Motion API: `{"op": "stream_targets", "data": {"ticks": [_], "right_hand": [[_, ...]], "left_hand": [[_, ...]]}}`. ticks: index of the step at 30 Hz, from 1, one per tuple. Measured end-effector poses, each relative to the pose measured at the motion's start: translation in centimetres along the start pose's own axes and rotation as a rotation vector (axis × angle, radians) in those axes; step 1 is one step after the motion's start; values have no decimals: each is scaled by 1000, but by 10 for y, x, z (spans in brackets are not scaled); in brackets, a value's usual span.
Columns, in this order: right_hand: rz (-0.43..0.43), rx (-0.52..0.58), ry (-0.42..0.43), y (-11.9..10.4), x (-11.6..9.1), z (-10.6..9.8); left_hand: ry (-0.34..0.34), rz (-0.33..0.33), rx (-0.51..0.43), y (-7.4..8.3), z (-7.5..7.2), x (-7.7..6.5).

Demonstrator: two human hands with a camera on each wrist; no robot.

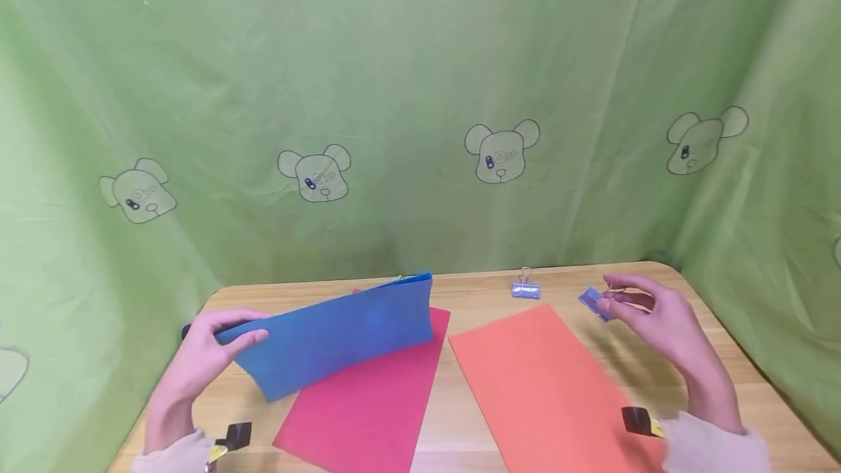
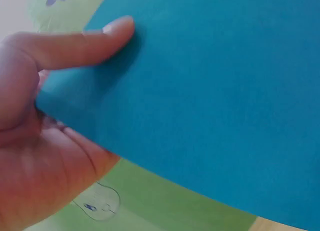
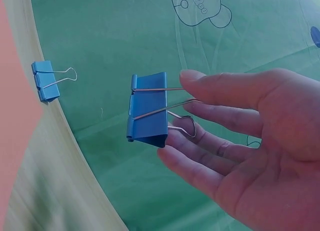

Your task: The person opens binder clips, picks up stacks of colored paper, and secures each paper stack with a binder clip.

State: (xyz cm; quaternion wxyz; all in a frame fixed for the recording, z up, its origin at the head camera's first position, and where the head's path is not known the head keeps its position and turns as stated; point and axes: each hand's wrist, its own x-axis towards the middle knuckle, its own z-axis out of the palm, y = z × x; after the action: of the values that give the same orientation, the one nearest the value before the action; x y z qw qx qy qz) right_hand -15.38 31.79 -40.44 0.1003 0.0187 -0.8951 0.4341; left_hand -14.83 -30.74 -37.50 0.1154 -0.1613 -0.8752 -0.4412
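Observation:
My left hand (image 1: 197, 352) pinches one end of a blue sheet (image 1: 348, 338), which looks folded or layered along its top edge. Its thumb (image 2: 107, 38) lies on the near face, and the other fingers are mostly hidden behind. The sheet is held up on edge, above a magenta sheet (image 1: 374, 411). Off to the right, my right hand (image 1: 666, 320) pinches a blue binder clip (image 3: 150, 108) by a wire handle, between thumb and index finger. That clip is in the air, apart from the sheets, its second handle close to the other fingers.
A second blue binder clip (image 1: 525, 290) stands near the table's back edge. An orange sheet (image 1: 558, 385) lies right of the magenta one on the wooden table (image 1: 447, 422). Green curtain (image 1: 407, 93) with bear-head drawings encloses the back and sides. Something small and metallic peeks out behind the blue sheet.

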Motion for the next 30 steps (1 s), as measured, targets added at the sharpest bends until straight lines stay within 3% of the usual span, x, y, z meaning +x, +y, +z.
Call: {"op": "stream_targets", "data": {"ticks": [5, 8, 9, 12, 13, 15, 16, 20, 23, 26, 30], "right_hand": [[-6, -3, -2, 1, 0, -1], [-6, -5, -10, 1, 0, -1], [-4, -2, -12, 1, 0, 0], [4, 3, -16, 1, 1, 0], [7, 6, -16, 2, 1, 0], [12, 6, -16, 3, 1, 1], [14, 5, -17, 3, 0, 1], [15, 17, -15, 2, 2, 2], [15, 35, -15, 0, 4, 3], [39, 37, -24, -1, 5, 3], [96, 5, -53, -3, 6, 4]], "left_hand": [[-28, -46, -123, -15, -3, -2], [-2, -81, -105, -26, 0, -3], [-11, -118, -112, -30, 2, -3], [-43, -357, -64, -43, 6, -5], [-63, -433, -73, -47, 9, -5], [-108, -521, -131, -56, 15, -4], [-118, -526, -162, -60, 19, -3], [-162, -382, -425, -80, 34, -1], [-182, -347, -565, -91, 42, -1], [-177, -369, -623, -98, 47, -3], [-170, -410, -622, -106, 51, -7]]}}
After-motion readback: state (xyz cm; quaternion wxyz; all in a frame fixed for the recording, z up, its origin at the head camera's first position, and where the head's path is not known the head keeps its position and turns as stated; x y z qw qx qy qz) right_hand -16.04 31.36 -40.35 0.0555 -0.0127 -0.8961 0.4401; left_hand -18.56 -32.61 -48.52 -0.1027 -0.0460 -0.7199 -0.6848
